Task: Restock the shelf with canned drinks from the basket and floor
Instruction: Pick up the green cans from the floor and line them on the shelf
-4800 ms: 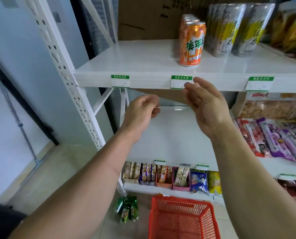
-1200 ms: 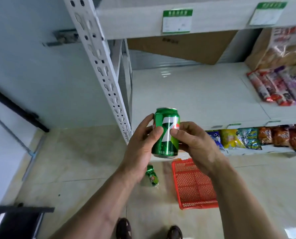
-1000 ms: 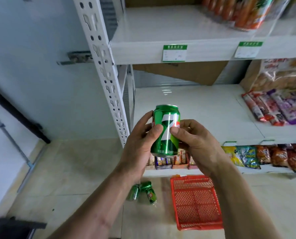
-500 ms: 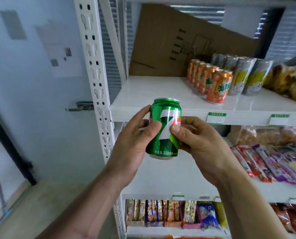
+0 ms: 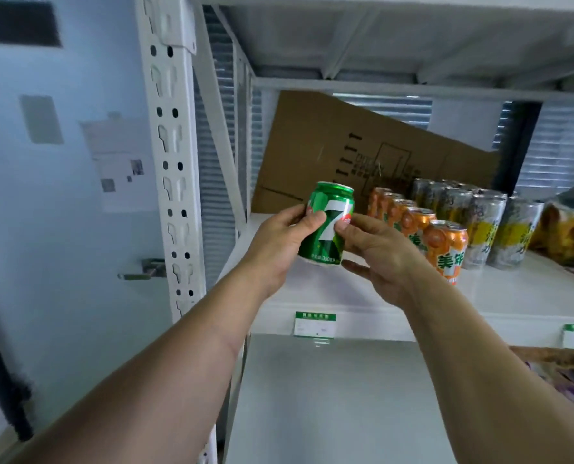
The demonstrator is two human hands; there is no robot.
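I have the green can [image 5: 327, 227] in both hands, held above the front left part of the drinks shelf [image 5: 513, 296] and not yet set down. It leans a little to the right, base clear of the board. My left hand [image 5: 280, 244] wraps its left side, thumb curled across the label; my right hand [image 5: 376, 254] pinches the right side with thumb and fingertips, the lower fingers spread loose under the base.

Just right of the can runs the row of orange cans [image 5: 444, 251], front to back, and right of that the silver and yellow cans [image 5: 489, 229]. Those lanes look stocked, so I judge part of the job done; this can is at least one left to place. The basket and the floor are out of view, so I cannot tell how many more wait there.

Left of the can the board is bare white back to the leaning cardboard sheet [image 5: 362, 152], which looks like the place for a green row. The room is bounded on the left by the perforated upright [image 5: 170, 162] and its slanted brace, close to my left knuckles. Below the can is the shelf's front lip with its green price tag [image 5: 315, 324]. The shelf above leaves good headroom over the can. The tight side is the right, where my right hand is just beside the front orange can and could knock it.
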